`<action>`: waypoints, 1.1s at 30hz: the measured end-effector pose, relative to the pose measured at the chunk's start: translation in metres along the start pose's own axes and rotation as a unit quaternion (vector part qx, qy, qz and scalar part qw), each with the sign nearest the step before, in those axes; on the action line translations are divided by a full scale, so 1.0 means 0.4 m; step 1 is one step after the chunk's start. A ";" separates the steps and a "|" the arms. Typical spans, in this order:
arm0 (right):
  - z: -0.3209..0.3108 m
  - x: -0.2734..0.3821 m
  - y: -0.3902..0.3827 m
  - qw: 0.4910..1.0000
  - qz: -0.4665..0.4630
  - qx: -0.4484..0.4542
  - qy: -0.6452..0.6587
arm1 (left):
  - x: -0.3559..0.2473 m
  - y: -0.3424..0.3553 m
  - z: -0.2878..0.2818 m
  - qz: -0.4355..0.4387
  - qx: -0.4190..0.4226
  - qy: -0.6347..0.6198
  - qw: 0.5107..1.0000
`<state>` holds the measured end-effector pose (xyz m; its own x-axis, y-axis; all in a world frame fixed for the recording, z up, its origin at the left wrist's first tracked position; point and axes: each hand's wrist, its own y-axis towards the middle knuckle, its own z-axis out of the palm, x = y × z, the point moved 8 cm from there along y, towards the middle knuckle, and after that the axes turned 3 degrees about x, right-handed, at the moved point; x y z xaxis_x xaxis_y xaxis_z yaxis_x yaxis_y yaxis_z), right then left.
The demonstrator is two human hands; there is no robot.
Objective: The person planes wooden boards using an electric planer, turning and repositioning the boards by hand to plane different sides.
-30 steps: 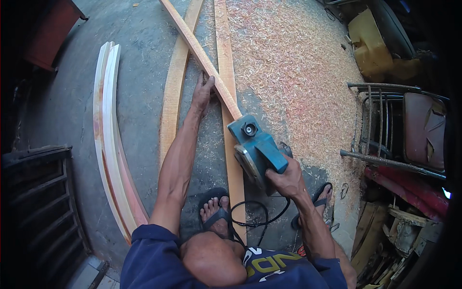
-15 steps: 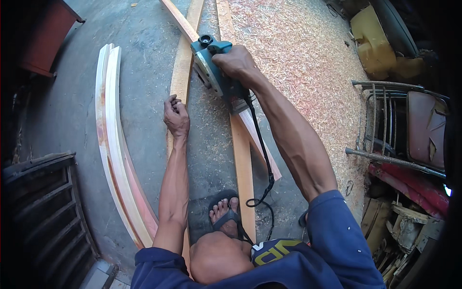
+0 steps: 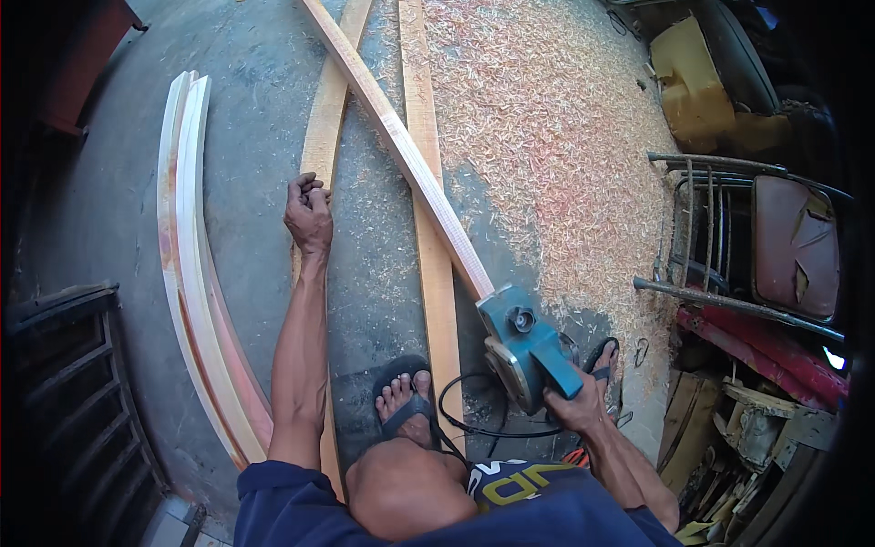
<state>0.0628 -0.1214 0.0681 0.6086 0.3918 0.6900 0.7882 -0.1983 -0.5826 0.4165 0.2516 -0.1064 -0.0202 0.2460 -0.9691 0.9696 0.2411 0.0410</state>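
My right hand [image 3: 574,401] is closed around the rear handle of a teal electric hand planer [image 3: 529,342]. The planer sits tilted at the near end of a narrow wooden strip [image 3: 406,150]. That strip lies diagonally across two longer boards, a left board [image 3: 321,128] and a middle board [image 3: 437,292]. Beside the left board, my left hand [image 3: 310,214] hovers or rests, its fingers half curled but apart and nothing in them; whether it touches the board I cannot tell. A black power cord [image 3: 483,428] loops on the floor near the planer.
Several planed strips [image 3: 187,210] lie together on the left. Wood shavings [image 3: 556,137] cover the floor at the right. Beyond them are a metal-framed chair [image 3: 793,246] and scrap wood [image 3: 729,447]. A dark slatted frame [image 3: 82,383] stands at the left. My sandalled foot [image 3: 406,401] is by the middle board.
My right hand has drawn the planer back along the strip, from its far part to its near end, uncovering the strip's top. My left hand stays beside the left board.
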 end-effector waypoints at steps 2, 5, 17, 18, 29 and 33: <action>-0.008 0.008 -0.033 0.997 0.037 0.009 -0.063 | -0.010 -0.001 0.000 0.006 -0.009 -0.009 1.000; 0.006 0.039 0.045 0.999 0.039 -0.008 -0.020 | -0.025 -0.004 0.011 -0.011 -0.010 -0.043 0.999; 0.148 0.667 0.726 0.996 -0.078 -0.019 -0.042 | -0.021 -0.017 0.007 -0.039 -0.001 -0.142 0.989; 0.168 0.707 0.785 0.994 -0.101 -0.013 -0.047 | -0.018 -0.016 -0.003 -0.042 -0.003 -0.136 0.990; 0.215 0.846 0.992 0.983 -0.177 0.005 -0.047 | -0.028 -0.019 0.006 -0.038 -0.001 -0.101 0.994; 0.164 0.697 0.766 0.993 -0.100 0.025 -0.056 | -0.039 -0.004 -0.009 -0.028 -0.004 -0.096 0.995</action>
<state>0.4677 -0.0141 0.0538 0.4235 0.5174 0.7436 0.8854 -0.0629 -0.4605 0.4143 0.2507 -0.0905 -0.0268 0.0486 -0.9985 0.9662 0.2574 -0.0134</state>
